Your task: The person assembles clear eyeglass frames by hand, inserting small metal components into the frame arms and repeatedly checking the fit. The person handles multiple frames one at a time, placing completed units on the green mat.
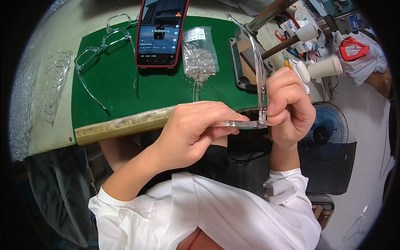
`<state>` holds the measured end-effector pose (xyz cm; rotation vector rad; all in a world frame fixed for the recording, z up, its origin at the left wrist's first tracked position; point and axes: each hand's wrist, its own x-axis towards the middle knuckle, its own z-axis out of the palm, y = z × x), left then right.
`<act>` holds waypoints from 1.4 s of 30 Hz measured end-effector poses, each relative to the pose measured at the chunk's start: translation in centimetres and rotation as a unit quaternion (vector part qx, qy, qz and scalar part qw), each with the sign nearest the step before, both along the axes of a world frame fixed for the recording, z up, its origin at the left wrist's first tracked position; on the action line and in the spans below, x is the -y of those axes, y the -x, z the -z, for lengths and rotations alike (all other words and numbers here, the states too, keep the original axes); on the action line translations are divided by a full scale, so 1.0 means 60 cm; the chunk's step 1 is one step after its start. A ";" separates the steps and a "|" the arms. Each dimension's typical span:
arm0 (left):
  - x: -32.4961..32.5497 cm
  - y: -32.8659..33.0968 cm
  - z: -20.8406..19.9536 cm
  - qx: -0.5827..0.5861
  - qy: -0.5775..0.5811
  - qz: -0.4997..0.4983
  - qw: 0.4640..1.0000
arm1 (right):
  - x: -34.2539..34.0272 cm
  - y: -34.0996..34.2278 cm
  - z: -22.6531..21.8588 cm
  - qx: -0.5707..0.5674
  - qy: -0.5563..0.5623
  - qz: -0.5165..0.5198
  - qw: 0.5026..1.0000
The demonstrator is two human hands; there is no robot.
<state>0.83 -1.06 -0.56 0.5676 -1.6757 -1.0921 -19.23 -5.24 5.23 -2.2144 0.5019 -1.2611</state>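
Note:
My left hand (189, 129) is closed on the front of a clear plastic eyeglass frame (239, 123), in front of the table's near edge. One temple arm (259, 71) of this frame points away from me over the green mat. At the hinge corner, the fingertips of my right hand (290, 106) are pinched together; whatever is between them is too small or hidden to name. Beyond my left hand lies a plastic bag (200, 54), with tiny metal pieces (201, 78) spilling from its open end onto the mat.
Two more clear eyeglass frames (86, 56) lie at the mat's left, next to a propped phone (160, 33). A mesh-patterned strip (125, 125) runs along the near edge of the green mat (158, 89). A bench press stand (241, 62) and a blue fan (327, 131) are at the right.

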 end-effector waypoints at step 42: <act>0.205 0.234 -0.062 -0.125 -0.037 -0.082 0.988 | 0.145 0.186 -0.186 0.393 0.103 0.243 0.881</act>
